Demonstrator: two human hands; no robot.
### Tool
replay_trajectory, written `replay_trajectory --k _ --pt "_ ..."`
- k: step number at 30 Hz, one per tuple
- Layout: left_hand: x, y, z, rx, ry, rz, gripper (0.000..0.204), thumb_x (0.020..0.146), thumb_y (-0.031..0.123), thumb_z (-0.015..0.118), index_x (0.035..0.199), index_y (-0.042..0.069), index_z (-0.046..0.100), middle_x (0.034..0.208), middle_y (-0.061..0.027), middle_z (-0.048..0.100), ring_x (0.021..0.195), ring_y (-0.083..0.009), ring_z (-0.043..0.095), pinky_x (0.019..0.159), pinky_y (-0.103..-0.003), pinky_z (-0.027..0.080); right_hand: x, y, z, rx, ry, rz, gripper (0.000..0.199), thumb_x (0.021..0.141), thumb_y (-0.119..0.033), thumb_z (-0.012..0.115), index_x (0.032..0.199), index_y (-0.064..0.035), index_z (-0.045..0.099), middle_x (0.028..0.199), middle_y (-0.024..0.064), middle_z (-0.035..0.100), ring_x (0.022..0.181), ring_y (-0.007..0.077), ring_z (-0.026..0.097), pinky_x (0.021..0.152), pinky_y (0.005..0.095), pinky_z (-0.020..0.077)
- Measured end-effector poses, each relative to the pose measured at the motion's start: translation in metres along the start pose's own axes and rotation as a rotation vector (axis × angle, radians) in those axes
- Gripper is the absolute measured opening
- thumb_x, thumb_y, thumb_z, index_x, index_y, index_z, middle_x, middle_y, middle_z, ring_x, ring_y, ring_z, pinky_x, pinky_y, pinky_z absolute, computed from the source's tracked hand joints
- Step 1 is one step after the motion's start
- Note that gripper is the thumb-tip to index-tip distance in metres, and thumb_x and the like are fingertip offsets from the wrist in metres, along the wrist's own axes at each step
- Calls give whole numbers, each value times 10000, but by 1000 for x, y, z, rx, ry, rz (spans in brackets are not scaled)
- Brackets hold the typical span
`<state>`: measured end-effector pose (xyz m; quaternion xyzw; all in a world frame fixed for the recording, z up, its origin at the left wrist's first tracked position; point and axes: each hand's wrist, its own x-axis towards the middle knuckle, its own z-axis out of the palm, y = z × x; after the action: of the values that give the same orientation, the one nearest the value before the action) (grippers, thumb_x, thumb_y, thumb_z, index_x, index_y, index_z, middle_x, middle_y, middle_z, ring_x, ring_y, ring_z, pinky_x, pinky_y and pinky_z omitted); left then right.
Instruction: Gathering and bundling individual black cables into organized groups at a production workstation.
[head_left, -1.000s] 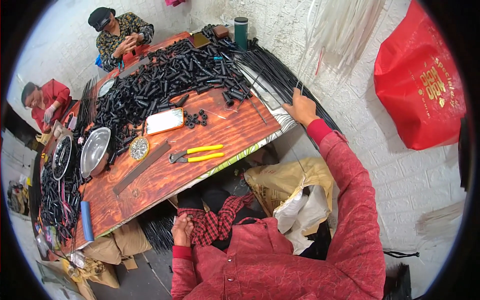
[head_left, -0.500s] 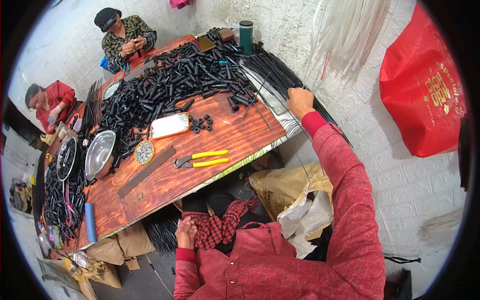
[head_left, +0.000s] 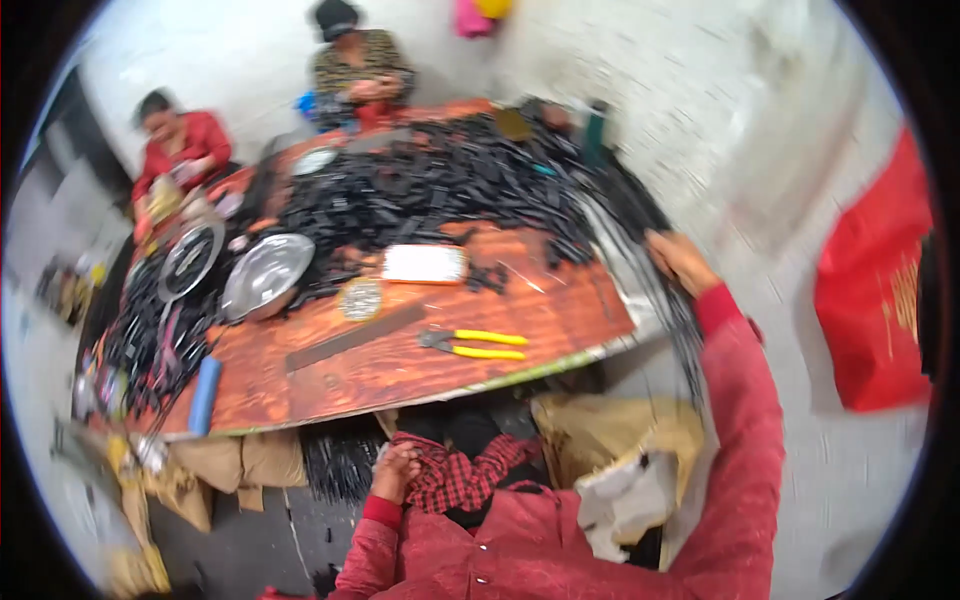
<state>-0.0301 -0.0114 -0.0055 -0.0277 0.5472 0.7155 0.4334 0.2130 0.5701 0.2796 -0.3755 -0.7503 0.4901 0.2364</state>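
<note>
My right hand (head_left: pixel 682 262) reaches out to the table's right edge. Its fingers are curled on long thin black rods (head_left: pixel 684 335), which lie in a bundle beside the wall and hang past the table corner. Motion blur hides exactly how many it grips. Low over my lap, my left hand (head_left: pixel 398 470) is closed with its fingers drawn together, next to a red-and-black checked cloth (head_left: pixel 465 470). Whatever it holds, if anything, cannot be made out. Cutting pliers with yellow handles (head_left: pixel 488 344) lie on the wooden table (head_left: pixel 560 325), apart from both hands.
Black tubular parts (head_left: pixel 430 190) are heaped across the table. Nearer stand a white tray (head_left: pixel 425 264), a round container of small metal pieces (head_left: pixel 360 299), a metal bowl (head_left: pixel 268 276) and a flat bar (head_left: pixel 355 337). An open sack (head_left: pixel 620 425) stands below; two people sit beyond.
The whole view has swung left and blurred, so the table appears farther right and lower. My right hand stays at the rods; my left hand remains at my lap.
</note>
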Motion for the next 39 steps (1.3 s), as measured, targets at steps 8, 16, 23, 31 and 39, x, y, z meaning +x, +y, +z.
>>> replay_trajectory --k 8,16,23,31,39 --pt "-13 3 23 -2 3 -67 233 1022 118 571 1232 67 658 1032 -52 720 875 -151 684 808 -296 572 23 -2 -48 136 196 155 253 1010 -342 565 870 -133 592 605 -97 433 460 27 364 412 235 253" --pt "-13 4 19 -47 -36 -30 254 1026 155 594 1254 59 650 1026 -29 699 869 -132 677 798 -290 575 29 -79 -34 690 108 -9 348 1066 -363 522 1237 -71 601 657 -113 351 504 16 272 461 211 222" --pt "-23 15 31 15 -50 -24 263 1032 174 594 1262 59 646 1031 -12 690 853 -108 659 777 -262 564 -17 -152 21 778 -65 -318 268 1070 -318 536 1143 -68 603 735 -78 404 600 25 358 552 196 289" --pt "-32 25 43 22 -120 38 275 1040 179 585 1283 60 633 1052 6 676 853 -74 621 777 -234 540 -61 -202 113 825 -253 -584 211 1085 -250 507 1167 -69 575 812 -34 438 675 61 407 621 211 353" --pt "-44 7 42 -10 -121 83 263 1042 151 569 1274 51 638 1028 -1 679 854 -80 621 767 -234 536 -89 -116 205 670 -149 -508 188 1107 -254 439 1060 -82 499 804 3 484 734 123 493 699 285 454"
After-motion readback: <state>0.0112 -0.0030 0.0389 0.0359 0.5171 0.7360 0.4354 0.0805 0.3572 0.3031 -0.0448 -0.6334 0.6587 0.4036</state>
